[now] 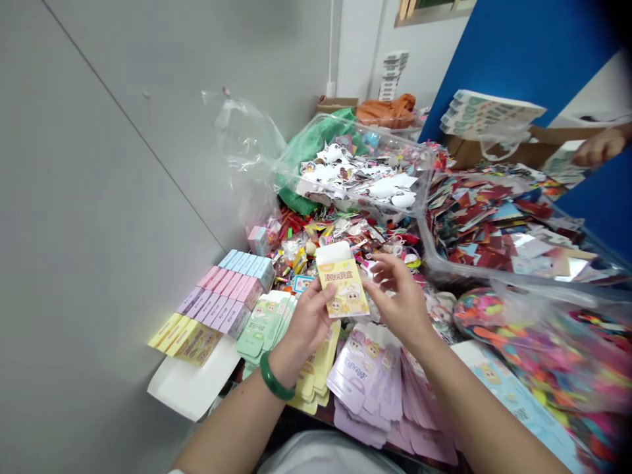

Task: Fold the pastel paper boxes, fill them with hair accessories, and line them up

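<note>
Both my hands hold a flat yellow printed cardboard box (344,288) up over the table. My left hand (306,326) grips its lower left edge, and a green bangle (273,376) sits on that wrist. My right hand (399,296) pinches its right edge with the fingers spread. The box's top flap stands open. Below my hands lie fanned stacks of flat green, yellow and lilac box blanks (365,375). Assembled pink, blue and yellow boxes (222,296) stand in rows to the left.
A heap of small colourful trinkets (340,237) lies beyond my hands. Clear plastic tubs hold white cut-outs (360,178) and red foil packets (494,224). A bag of multicoloured pieces (543,355) sits at right. A grey wall runs along the left. Another person's hand (600,146) reaches in at upper right.
</note>
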`<action>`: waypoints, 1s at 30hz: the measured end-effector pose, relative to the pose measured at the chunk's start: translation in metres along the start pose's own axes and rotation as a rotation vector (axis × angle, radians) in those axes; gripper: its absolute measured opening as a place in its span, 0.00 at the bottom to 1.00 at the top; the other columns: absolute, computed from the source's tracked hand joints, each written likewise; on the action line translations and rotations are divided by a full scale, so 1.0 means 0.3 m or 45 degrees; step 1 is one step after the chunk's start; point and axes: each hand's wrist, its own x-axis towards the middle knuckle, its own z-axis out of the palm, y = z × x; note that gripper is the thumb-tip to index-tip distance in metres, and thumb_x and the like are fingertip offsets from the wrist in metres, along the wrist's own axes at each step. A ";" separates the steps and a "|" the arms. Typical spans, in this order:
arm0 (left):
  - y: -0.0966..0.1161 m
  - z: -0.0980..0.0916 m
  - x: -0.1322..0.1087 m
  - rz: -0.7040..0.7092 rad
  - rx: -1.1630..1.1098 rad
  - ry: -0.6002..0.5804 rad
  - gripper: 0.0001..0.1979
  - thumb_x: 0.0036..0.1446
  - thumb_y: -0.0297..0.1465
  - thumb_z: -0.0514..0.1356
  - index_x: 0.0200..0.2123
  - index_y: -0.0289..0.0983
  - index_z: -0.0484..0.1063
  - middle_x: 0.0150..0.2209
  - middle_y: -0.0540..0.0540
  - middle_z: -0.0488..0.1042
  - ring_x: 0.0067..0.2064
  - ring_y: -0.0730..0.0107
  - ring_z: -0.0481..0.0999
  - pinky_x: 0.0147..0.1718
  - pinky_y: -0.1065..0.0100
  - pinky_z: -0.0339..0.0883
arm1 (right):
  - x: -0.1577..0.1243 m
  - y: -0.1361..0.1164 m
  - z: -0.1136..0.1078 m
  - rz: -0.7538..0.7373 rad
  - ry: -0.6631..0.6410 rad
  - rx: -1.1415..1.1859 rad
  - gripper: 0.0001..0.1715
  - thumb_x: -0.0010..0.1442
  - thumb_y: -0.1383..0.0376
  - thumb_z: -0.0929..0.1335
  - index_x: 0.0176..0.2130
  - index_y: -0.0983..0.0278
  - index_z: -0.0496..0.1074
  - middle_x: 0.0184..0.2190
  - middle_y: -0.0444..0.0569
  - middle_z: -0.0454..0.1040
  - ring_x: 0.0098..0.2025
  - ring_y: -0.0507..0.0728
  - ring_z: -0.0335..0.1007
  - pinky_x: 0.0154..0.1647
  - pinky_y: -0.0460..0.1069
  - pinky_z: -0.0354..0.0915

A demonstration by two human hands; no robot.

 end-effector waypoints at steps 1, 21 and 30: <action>0.003 -0.002 0.001 -0.004 -0.021 0.015 0.18 0.51 0.30 0.68 0.46 0.34 0.72 0.44 0.43 0.80 0.45 0.59 0.79 0.46 0.61 0.72 | -0.011 0.002 -0.006 -0.170 0.029 -0.135 0.18 0.58 0.64 0.67 0.49 0.59 0.71 0.42 0.53 0.75 0.45 0.61 0.72 0.46 0.58 0.68; 0.010 -0.013 -0.029 -0.105 0.196 -0.079 0.22 0.51 0.35 0.68 0.49 0.37 0.70 0.48 0.42 0.78 0.44 0.60 0.80 0.40 0.62 0.76 | -0.130 0.006 0.034 0.566 -0.348 0.726 0.13 0.49 0.61 0.70 0.37 0.61 0.72 0.36 0.48 0.77 0.33 0.57 0.73 0.27 0.48 0.70; 0.045 -0.087 -0.061 0.128 0.929 -0.219 0.22 0.57 0.35 0.64 0.54 0.39 0.71 0.56 0.41 0.74 0.56 0.54 0.73 0.51 0.60 0.70 | -0.160 0.074 -0.169 0.546 0.042 0.518 0.14 0.49 0.58 0.75 0.36 0.60 0.76 0.27 0.44 0.74 0.26 0.51 0.66 0.24 0.44 0.65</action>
